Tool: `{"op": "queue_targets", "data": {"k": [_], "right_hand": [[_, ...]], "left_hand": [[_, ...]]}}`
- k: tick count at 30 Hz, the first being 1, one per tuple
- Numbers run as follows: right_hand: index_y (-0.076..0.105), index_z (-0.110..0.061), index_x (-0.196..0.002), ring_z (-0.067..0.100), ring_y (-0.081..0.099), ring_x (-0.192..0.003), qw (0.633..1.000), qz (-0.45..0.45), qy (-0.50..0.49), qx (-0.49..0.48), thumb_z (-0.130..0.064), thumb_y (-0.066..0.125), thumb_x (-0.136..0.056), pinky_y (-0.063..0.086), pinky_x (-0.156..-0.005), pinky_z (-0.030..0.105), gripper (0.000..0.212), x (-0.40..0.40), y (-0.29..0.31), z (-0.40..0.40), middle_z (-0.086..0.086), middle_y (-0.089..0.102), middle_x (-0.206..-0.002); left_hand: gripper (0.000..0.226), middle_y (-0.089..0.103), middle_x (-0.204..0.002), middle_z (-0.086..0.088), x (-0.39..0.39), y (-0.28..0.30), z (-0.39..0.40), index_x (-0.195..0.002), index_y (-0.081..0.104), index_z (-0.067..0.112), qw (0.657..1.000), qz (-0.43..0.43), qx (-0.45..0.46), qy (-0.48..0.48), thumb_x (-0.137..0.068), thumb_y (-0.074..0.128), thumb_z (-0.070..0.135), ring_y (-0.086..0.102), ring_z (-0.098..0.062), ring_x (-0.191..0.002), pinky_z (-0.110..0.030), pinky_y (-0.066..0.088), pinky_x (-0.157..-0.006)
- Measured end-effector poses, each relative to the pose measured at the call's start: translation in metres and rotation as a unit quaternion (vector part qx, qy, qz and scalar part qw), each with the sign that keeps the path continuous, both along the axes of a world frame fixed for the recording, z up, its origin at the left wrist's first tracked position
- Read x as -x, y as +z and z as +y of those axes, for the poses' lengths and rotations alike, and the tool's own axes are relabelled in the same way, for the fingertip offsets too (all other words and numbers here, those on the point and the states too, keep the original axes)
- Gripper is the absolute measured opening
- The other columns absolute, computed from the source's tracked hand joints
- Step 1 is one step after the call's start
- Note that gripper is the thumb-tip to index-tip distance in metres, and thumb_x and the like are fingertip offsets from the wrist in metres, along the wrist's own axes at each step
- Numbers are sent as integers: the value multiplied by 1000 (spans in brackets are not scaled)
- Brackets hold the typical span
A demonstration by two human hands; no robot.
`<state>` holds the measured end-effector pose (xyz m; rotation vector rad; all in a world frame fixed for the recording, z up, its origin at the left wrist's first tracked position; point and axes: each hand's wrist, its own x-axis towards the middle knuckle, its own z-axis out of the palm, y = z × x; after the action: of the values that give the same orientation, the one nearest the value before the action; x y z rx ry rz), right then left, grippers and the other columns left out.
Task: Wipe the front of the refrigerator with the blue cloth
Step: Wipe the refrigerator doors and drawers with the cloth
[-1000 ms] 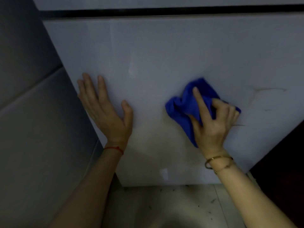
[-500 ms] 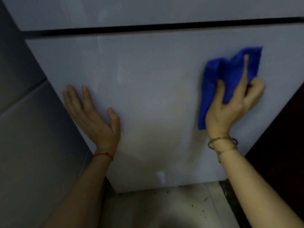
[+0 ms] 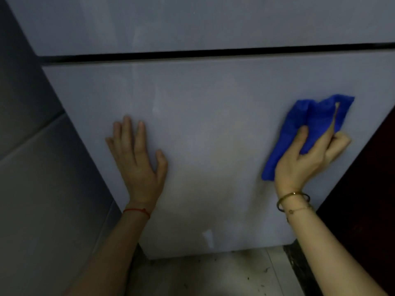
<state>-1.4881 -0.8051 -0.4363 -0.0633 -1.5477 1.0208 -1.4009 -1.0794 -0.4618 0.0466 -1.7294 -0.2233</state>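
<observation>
The refrigerator (image 3: 213, 116) fills the view, a pale grey front with a dark horizontal gap between its upper and lower doors. My right hand (image 3: 305, 159) grips the bunched blue cloth (image 3: 307, 118) and presses it against the lower door near its right edge. One finger lies stretched up over the cloth, the others are curled round it. My left hand (image 3: 136, 159) rests flat on the lower door near its left edge, fingers straight and spread.
A grey tiled wall (image 3: 38, 167) runs along the left of the refrigerator. Something dark (image 3: 367, 189) stands close against its right side. Below the door lies a light tiled floor (image 3: 213, 276) with bits of dirt.
My right hand has swept the cloth from the middle of the lower door up to its right edge. The view has tilted up, showing more of the upper door. My left hand stays put.
</observation>
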Motion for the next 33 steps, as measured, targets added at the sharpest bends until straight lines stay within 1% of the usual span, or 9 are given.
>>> {"op": "queue_targets", "data": {"k": [2, 7, 9, 14, 18, 22, 26, 30, 33], "right_hand": [[43, -15, -144, 26, 44, -96, 999, 6, -25, -36, -40, 47, -101, 40, -91, 39, 50, -1, 4, -14, 12, 44, -106], [38, -24, -143, 26, 42, -90, 960, -49, 14, -275, -32, 54, -95, 34, -83, 39, 52, -30, -67, -45, 6, 39, -110], [38, -22, -143, 27, 43, -93, 964, -73, 35, -252, -31, 53, -94, 36, -86, 40, 51, -32, -79, -33, 8, 40, -109], [47, 5, -136, 38, 49, -99, 998, -48, -12, 30, -29, 47, -101, 41, -93, 43, 48, 2, -30, 18, 28, 47, -105], [36, -21, -147, 28, 44, -96, 993, -11, -35, -108, -41, 44, -101, 36, -90, 40, 51, 2, -22, -1, 14, 44, -109], [28, -30, -145, 28, 42, -91, 950, -75, 4, -302, -34, 52, -93, 37, -83, 42, 58, -30, -106, -22, 10, 40, -113], [23, -27, -149, 33, 43, -98, 965, -164, 61, -196, -18, 67, -88, 43, -92, 46, 76, -41, -141, -12, 13, 39, -115], [27, -13, -150, 33, 43, -111, 997, -73, 21, 18, -33, 42, -102, 24, -108, 15, 55, -5, -83, 8, 17, 41, -124], [29, -20, -148, 30, 42, -107, 995, -43, -18, -83, -38, 40, -102, 32, -100, 28, 51, -4, -75, -5, 8, 38, -126]], "left_hand": [[57, 26, -154, -22, 2, 3, 4, -148, 31, 3, 1000, 8, -12, 3, -96, 50, 16, 18, -37, -150, -41, -3, -128], [56, 24, -155, -21, 4, 1, 0, -148, 31, 3, 1000, 9, -10, 24, -97, 45, 21, 5, -16, -155, -41, -3, -128], [56, 24, -155, -20, 4, 1, 0, -148, 31, 2, 999, 8, -7, 32, -97, 44, 22, 0, -12, -156, -40, -3, -128], [56, 26, -153, -22, 4, 1, 2, -146, 34, -2, 999, 7, -3, 35, -97, 43, 23, 11, -26, -154, -39, -3, -129], [56, 26, -153, -24, 4, 1, 2, -147, 32, -1, 999, 7, -7, 44, -97, 42, 22, 6, -20, -155, -41, -1, -128], [57, 24, -155, -21, 4, 0, 1, -148, 30, 2, 999, 8, -4, 44, -96, 43, 23, 0, -11, -156, -41, -1, -129], [58, 23, -156, -20, 6, -2, -2, -149, 29, 4, 999, 12, -2, 37, -97, 43, 25, 0, -12, -156, -41, -1, -128], [58, 24, -155, -20, 7, -2, -2, -149, 30, 2, 999, 17, -3, 41, -98, 41, 26, -1, -10, -156, -40, -1, -128], [58, 25, -155, -22, 7, -2, -1, -148, 31, 0, 999, 20, -2, 43, -97, 43, 24, 1, -10, -156, -40, -1, -128]]}}
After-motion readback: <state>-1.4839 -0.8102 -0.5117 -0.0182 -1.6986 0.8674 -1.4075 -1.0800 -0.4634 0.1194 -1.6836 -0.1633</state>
